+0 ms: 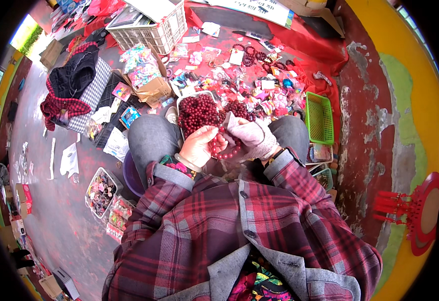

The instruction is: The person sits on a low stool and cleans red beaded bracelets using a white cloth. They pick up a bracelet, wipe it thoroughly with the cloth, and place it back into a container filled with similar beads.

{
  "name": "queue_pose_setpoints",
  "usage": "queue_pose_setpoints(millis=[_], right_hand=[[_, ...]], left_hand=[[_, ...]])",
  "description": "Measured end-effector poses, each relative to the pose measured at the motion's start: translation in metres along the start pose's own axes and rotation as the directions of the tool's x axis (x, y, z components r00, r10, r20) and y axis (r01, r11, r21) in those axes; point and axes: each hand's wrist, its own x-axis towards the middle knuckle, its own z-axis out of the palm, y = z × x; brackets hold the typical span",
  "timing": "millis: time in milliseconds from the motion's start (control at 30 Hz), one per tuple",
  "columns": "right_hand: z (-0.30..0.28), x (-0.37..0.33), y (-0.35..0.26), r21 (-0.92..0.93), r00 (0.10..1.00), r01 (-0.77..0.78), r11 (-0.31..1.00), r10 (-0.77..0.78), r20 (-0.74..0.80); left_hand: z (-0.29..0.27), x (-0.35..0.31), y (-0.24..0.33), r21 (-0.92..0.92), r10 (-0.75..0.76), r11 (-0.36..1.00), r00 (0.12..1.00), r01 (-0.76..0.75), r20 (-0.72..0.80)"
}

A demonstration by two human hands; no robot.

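Observation:
Between my knees both hands hold a dark red bead bracelet, its loop hanging below my fingers. My left hand, bare with a pale bangle at the wrist, pinches the beads on one side. The right hand wears a light greyish-pink glove and grips the other side, with a bit of pale cloth at its fingers. Just beyond my hands stands a white basket heaped with dark red bead bracelets. Another pile of bead bracelets lies to its right, partly hidden by the glove.
Small trinkets cover the red cloth ahead. A green basket stands at right, a cardboard box of packets and a cream crate at far left. A purple basin and white basket of hair ties sit by my left leg.

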Motion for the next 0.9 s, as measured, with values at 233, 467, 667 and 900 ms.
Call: queue_pose_setpoints(millis=[233, 467, 667, 900], right_hand=[[-0.002, -0.005, -0.004, -0.561, 0.976, 0.162, 0.811, -0.216, -0.03], [-0.013, 0.01, 0.005, -0.907, 0.848, 0.35, 0.233, -0.491, 0.201], [-0.006, -0.002, 0.0, -0.233, 0.996, 0.081, 0.969, -0.087, -0.017], [-0.003, -0.005, 0.005, -0.486, 0.962, 0.244, 0.839, -0.272, 0.015]], left_hand=[[0.007, -0.004, 0.001, 0.113, -0.091, 0.989, 0.996, 0.092, -0.02], [0.003, -0.003, -0.003, 0.194, -0.102, 0.976, 0.995, 0.1, 0.0], [-0.007, 0.0, -0.002, 0.035, 0.015, 0.999, 1.0, -0.015, -0.015], [0.006, -0.004, 0.001, 0.097, -0.142, 0.985, 0.99, 0.141, -0.001]])
